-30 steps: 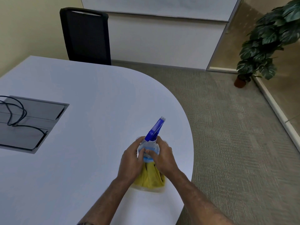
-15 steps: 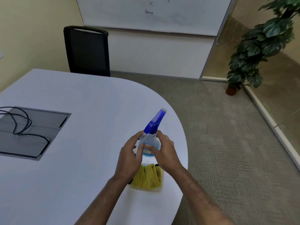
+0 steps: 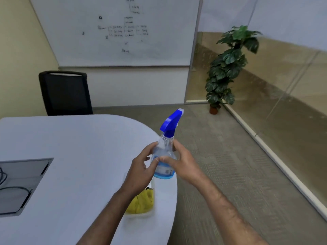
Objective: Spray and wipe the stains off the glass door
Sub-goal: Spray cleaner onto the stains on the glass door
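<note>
The spray bottle (image 3: 164, 156), clear with a blue trigger head, is held upright above the near right edge of the white table (image 3: 70, 147), its nozzle pointing far and right. The left hand (image 3: 141, 167) and the right hand (image 3: 180, 161) both wrap its body, fingers closed on it from either side. Just below, a yellow cloth (image 3: 141, 202) lies in a shallow white tray (image 3: 139, 213). The glass wall (image 3: 283, 103) runs along the right, with a potted plant (image 3: 226, 68) at its far end.

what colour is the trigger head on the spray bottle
Bright blue, with a white nozzle tip; the spray bottle body is clear. Shows best in the head view.
</note>
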`<state>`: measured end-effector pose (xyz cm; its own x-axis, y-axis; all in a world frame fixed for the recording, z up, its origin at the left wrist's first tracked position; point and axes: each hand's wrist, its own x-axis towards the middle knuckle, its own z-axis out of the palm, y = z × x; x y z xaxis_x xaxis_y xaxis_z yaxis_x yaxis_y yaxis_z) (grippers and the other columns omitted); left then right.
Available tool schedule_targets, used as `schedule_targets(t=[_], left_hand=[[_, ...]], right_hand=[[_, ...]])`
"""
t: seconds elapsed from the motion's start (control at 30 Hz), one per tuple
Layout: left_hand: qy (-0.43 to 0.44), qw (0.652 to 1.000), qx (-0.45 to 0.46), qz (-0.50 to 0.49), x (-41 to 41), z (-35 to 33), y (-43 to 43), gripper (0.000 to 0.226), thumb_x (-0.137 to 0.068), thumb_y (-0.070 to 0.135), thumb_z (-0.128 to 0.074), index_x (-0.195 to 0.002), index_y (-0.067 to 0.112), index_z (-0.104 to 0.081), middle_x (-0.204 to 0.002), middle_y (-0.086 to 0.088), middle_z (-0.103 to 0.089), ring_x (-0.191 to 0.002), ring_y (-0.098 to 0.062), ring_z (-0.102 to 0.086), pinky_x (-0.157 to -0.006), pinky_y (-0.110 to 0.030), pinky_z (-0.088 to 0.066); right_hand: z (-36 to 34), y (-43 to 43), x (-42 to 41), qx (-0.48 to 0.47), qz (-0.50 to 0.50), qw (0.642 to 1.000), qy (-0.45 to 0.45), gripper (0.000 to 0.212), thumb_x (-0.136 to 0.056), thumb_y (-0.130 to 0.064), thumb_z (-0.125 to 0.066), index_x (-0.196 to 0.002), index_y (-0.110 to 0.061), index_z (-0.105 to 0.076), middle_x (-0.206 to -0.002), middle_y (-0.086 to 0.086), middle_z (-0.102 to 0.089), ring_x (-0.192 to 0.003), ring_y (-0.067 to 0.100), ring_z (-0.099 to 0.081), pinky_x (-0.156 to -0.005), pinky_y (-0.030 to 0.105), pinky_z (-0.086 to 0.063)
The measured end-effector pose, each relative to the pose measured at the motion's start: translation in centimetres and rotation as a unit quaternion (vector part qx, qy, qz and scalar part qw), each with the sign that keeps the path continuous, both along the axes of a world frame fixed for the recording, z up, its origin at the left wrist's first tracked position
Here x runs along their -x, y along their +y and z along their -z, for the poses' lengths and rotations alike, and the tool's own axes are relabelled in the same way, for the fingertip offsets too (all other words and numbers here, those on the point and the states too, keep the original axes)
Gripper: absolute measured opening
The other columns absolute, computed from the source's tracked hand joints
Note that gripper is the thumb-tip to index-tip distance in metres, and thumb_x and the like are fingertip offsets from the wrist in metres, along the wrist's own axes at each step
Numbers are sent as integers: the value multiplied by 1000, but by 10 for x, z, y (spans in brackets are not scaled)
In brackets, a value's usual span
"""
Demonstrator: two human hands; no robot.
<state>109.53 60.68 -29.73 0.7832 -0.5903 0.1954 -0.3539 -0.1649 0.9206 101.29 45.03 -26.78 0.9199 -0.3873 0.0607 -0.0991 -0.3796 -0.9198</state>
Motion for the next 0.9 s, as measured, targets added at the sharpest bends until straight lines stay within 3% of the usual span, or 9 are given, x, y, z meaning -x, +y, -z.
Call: schedule_targets(t=[0.13,0.27,0.43,0.57,0.67,0.73,0.8,0.83,0.9], left_hand=[[-29,997,18,68,40,-33,-38,45,-102,30,-65,-134,59,-49,-128,42,-61,-127,6,-58,-98,-18,-51],[-32,989,44,134,95,-60,-81,40,-100,28,-69,-132,49,-56,-126,25,-70,-119,-2,-66,-94,-16,-54],[-18,975,75,206,188,-81,-149,36,-99,25,-70,-130,39,-60,-125,14,-72,-118,-7,-69,-101,-28,-56],[-8,961,89,262,273,-91,-209,37,-95,33,-69,-130,38,-59,-125,10,-73,-118,-13,-69,-104,-39,-55],[26,945,107,308,334,-95,-252,37,-94,32,-70,-129,36,-60,-125,4,-74,-118,-18,-70,-105,-44,-55],[48,932,115,341,373,-98,-280,38,-92,34,-72,-128,34,-60,-125,1,-74,-119,-20,-70,-103,-42,-57],[70,914,123,380,409,-105,-307,38,-91,36,-74,-126,33,-61,-122,-1,-75,-117,-19,-71,-93,-31,-60],[78,905,125,399,426,-109,-321,36,-91,35,-74,-124,32,-61,-121,-1,-76,-115,-18,-72,-89,-26,-60],[90,887,126,435,457,-116,-351,31,-93,28,-74,-122,30,-62,-120,-3,-76,-114,-17,-73,-88,-23,-59]], right_hand=[[-31,-30,55,11,36,999,-22,33,-88,-35,-71,-119,-35,-61,-110,-14,-70,-104,-2,-63,-89,32,-57],[-56,-65,125,21,77,996,-36,36,-85,-40,-71,-120,-40,-61,-111,-18,-70,-111,-1,-62,-99,38,-55],[-78,-112,236,11,143,987,-66,33,-88,-28,-71,-120,-34,-62,-114,-9,-72,-110,11,-67,-96,41,-57],[-88,-148,334,-8,196,976,-94,36,-95,-17,-67,-128,-29,-61,-122,-6,-72,-116,12,-68,-105,40,-53],[-95,-175,402,-7,237,965,-111,39,-97,-13,-65,-131,-32,-60,-124,-7,-73,-112,8,-71,-92,32,-56],[-100,-192,444,-8,270,955,-122,42,-98,-11,-65,-134,-32,-58,-126,-8,-72,-107,4,-70,-76,19,-51],[-104,-209,482,-8,300,945,-129,43,-99,-11,-64,-136,-33,-58,-126,-8,-72,-102,1,-69,-67,9,-47],[-106,-218,500,-5,316,940,-131,44,-100,-12,-64,-137,-35,-57,-127,-9,-71,-103,0,-68,-68,8,-48],[-110,-236,534,-1,351,926,-138,48,-100,-15,-65,-142,-35,-54,-133,-12,-69,-114,1,-68,-86,16,-53]])
